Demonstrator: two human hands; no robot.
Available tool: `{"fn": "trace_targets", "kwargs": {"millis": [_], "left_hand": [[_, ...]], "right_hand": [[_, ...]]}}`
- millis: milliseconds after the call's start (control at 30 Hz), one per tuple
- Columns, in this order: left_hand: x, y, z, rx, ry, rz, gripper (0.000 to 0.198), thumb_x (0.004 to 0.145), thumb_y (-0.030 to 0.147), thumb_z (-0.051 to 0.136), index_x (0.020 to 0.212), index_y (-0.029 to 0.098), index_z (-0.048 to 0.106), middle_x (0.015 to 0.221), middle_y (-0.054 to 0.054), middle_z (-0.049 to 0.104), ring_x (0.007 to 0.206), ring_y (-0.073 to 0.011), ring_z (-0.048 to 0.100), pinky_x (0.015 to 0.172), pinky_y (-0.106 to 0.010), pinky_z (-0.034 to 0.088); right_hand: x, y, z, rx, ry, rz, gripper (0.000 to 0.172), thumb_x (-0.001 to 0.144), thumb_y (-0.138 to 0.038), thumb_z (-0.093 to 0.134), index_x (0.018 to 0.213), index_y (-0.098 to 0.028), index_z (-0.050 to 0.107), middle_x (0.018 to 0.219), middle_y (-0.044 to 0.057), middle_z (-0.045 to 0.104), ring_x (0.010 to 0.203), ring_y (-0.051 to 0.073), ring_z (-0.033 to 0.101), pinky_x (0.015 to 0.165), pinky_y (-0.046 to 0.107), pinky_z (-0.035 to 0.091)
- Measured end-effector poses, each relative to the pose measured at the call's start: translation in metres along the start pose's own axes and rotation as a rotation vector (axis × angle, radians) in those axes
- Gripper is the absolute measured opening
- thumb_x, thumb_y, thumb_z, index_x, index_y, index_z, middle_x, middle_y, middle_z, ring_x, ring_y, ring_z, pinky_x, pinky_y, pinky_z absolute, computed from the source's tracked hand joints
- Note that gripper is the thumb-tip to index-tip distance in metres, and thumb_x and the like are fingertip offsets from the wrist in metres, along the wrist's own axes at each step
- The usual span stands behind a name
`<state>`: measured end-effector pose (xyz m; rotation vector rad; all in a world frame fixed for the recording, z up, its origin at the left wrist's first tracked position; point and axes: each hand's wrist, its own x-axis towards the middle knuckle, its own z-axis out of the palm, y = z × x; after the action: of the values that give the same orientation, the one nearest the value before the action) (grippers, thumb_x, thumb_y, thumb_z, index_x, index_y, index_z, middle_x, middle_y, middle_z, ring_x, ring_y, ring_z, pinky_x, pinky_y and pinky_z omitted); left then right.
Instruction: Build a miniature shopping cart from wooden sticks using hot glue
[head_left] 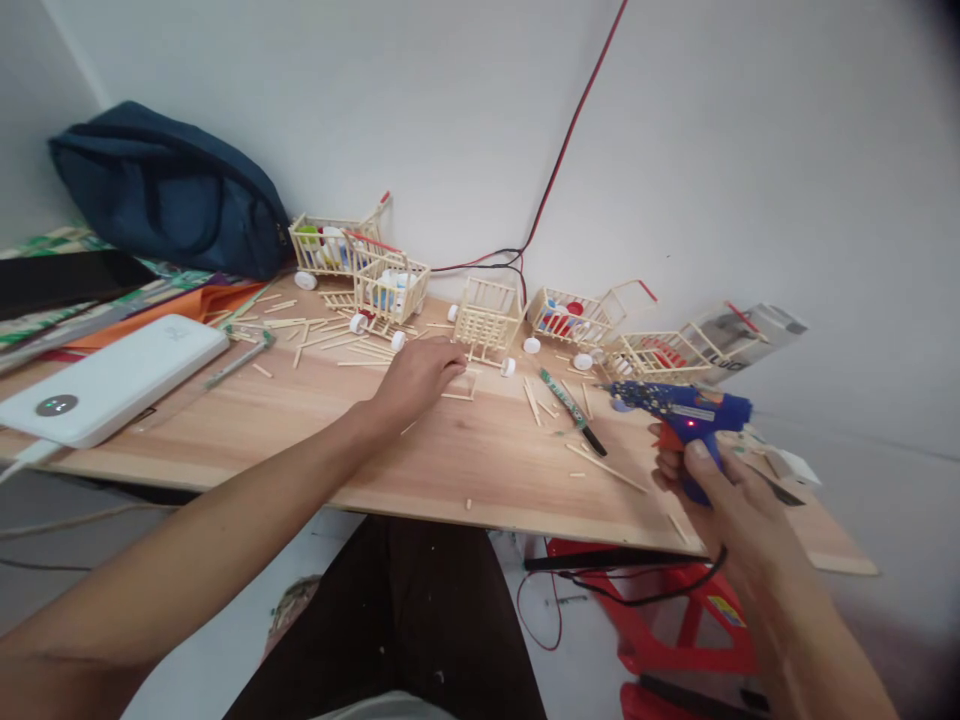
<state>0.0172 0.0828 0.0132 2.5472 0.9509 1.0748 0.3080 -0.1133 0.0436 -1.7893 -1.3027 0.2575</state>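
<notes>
My right hand (724, 490) grips a blue hot glue gun (705, 408), its orange trigger under my fingers and a small red light lit on its side. The nozzle points left over the table. My left hand (421, 378) is low over the tabletop with its fingers drawn together; what they pinch, if anything, is hidden. Partly under that hand lies a small rectangular frame of thin sticks (472, 386). Just behind it stands a miniature shopping cart of sticks (487, 320) with white wheels.
More little stick carts (574, 318) line the wall, some holding coloured pieces. Loose sticks (300, 340) and a green-and-black craft knife (574, 412) lie about the wooden table (420, 480). A white power bank (112, 375) and a blue bag (172, 195) are left. A red stool (682, 620) stands below.
</notes>
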Motion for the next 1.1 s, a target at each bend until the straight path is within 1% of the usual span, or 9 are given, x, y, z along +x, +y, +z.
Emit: {"fn": "trace_targets", "kwargs": {"millis": [67, 167, 267, 367, 600, 700, 800, 933, 1100], "left_hand": [[0.000, 0.000, 0.000, 0.001, -0.004, 0.002, 0.014, 0.085, 0.017, 0.054, 0.078, 0.016, 0.067, 0.078, -0.004, 0.067, 0.077, -0.0177, 0.059, 0.071, -0.029, 0.040], [-0.001, -0.001, 0.000, -0.004, 0.009, 0.020, 0.013, 0.084, 0.016, 0.056, 0.078, 0.016, 0.067, 0.077, -0.003, 0.067, 0.077, -0.0175, 0.059, 0.071, -0.028, 0.040], [-0.002, -0.003, 0.001, -0.014, 0.015, 0.036, 0.012, 0.084, 0.016, 0.056, 0.078, 0.016, 0.066, 0.078, -0.003, 0.067, 0.077, -0.0173, 0.060, 0.071, -0.028, 0.040], [-0.003, -0.003, 0.001, -0.007, 0.012, 0.048, 0.012, 0.085, 0.016, 0.056, 0.079, 0.015, 0.066, 0.078, -0.004, 0.066, 0.077, -0.0174, 0.060, 0.071, -0.028, 0.040], [-0.003, -0.003, 0.001, 0.028, 0.011, 0.045, 0.013, 0.084, 0.013, 0.055, 0.078, 0.015, 0.065, 0.078, -0.004, 0.066, 0.076, -0.0177, 0.059, 0.069, -0.028, 0.039], [-0.004, -0.004, 0.001, 0.025, 0.008, 0.046, 0.014, 0.085, 0.014, 0.054, 0.078, 0.016, 0.066, 0.078, -0.004, 0.066, 0.076, -0.0176, 0.059, 0.070, -0.028, 0.039], [-0.004, -0.004, 0.001, 0.022, 0.014, 0.050, 0.013, 0.085, 0.014, 0.055, 0.078, 0.016, 0.065, 0.078, -0.004, 0.065, 0.076, -0.0174, 0.059, 0.070, -0.028, 0.040], [-0.005, -0.004, 0.001, 0.022, 0.003, 0.047, 0.012, 0.085, 0.013, 0.055, 0.078, 0.015, 0.065, 0.078, -0.004, 0.065, 0.077, -0.0173, 0.059, 0.071, -0.028, 0.040], [-0.004, -0.002, 0.000, 0.037, -0.002, 0.035, 0.014, 0.085, 0.014, 0.055, 0.076, 0.015, 0.065, 0.076, -0.004, 0.064, 0.076, -0.0173, 0.058, 0.071, -0.029, 0.040]], "right_hand": [[-0.002, -0.015, 0.019, 0.409, -0.114, 0.193, 0.035, 0.082, -0.055, 0.058, 0.099, -0.025, 0.063, 0.088, 0.006, 0.066, 0.072, 0.018, 0.063, 0.062, 0.032, 0.053], [-0.002, -0.031, 0.041, 0.629, -0.283, 0.310, 0.033, 0.081, -0.048, 0.064, 0.103, -0.025, 0.064, 0.100, 0.005, 0.065, 0.080, 0.019, 0.062, 0.066, 0.030, 0.052], [0.003, -0.039, 0.057, 0.643, -0.405, 0.179, 0.029, 0.084, -0.044, 0.062, 0.104, -0.024, 0.065, 0.106, 0.006, 0.064, 0.082, 0.017, 0.060, 0.067, 0.027, 0.049], [0.014, -0.042, 0.071, 0.572, -0.408, 0.060, 0.027, 0.085, -0.043, 0.062, 0.101, -0.022, 0.065, 0.102, 0.005, 0.064, 0.077, 0.015, 0.056, 0.065, 0.026, 0.045], [0.040, -0.039, 0.100, 0.664, -0.497, 0.061, 0.037, 0.083, -0.054, 0.060, 0.094, -0.019, 0.064, 0.086, 0.004, 0.061, 0.069, 0.014, 0.053, 0.061, 0.026, 0.044], [0.041, -0.035, 0.106, 0.665, -0.498, 0.052, 0.042, 0.082, -0.057, 0.057, 0.093, -0.018, 0.064, 0.085, 0.005, 0.060, 0.070, 0.014, 0.054, 0.064, 0.027, 0.044], [0.036, -0.030, 0.112, 0.710, -0.419, 0.059, 0.045, 0.084, -0.061, 0.052, 0.092, -0.018, 0.064, 0.084, 0.005, 0.060, 0.068, 0.014, 0.053, 0.063, 0.027, 0.044], [0.028, -0.022, 0.118, 0.692, -0.309, 0.033, 0.042, 0.089, -0.056, 0.048, 0.095, -0.017, 0.065, 0.086, 0.005, 0.061, 0.066, 0.012, 0.051, 0.062, 0.027, 0.043], [0.022, -0.016, 0.116, 0.647, -0.295, -0.002, 0.036, 0.090, -0.052, 0.050, 0.092, -0.018, 0.065, 0.086, 0.005, 0.063, 0.065, 0.012, 0.049, 0.061, 0.027, 0.041]]}}
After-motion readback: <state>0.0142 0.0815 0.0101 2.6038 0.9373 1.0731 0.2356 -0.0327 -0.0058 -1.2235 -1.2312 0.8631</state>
